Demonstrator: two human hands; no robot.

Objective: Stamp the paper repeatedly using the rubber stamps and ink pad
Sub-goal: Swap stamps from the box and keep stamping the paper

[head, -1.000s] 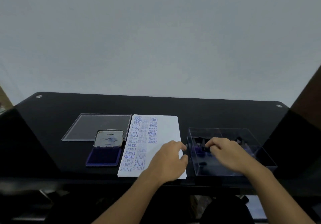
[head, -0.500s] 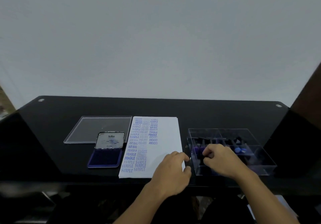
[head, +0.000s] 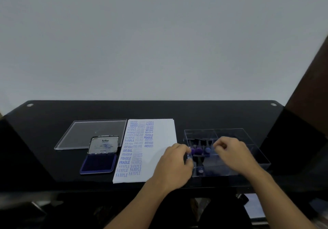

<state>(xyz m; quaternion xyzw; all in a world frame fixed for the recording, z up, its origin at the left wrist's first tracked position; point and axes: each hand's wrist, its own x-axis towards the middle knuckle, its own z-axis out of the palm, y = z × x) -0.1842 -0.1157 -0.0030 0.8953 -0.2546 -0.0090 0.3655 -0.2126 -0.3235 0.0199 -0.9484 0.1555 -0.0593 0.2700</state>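
White paper (head: 162,136) lies mid-table with columns of blue stamped words down its left half. Left of it sits the open ink pad (head: 98,164), its silver lid (head: 103,145) tipped back. A clear box (head: 252,145) to the right of the paper holds several rubber stamps (head: 197,151) with purple and blue knobs. My left hand (head: 174,165) lies over the paper's right edge, finger and thumb pinching the box's left wall. My right hand (head: 231,151) is inside the box with curled fingers just right of a blue stamp knob (head: 207,150); whether it holds anything is hidden.
A flat clear lid (head: 79,134) lies on the black table (head: 177,111) behind the ink pad. A brown panel (head: 312,79) rises at the right. The table's front edge runs just below the paper and box.
My right hand moved back and right inside the box, uncovering the purple and blue stamp knobs. My left hand slid up against the box's left wall.
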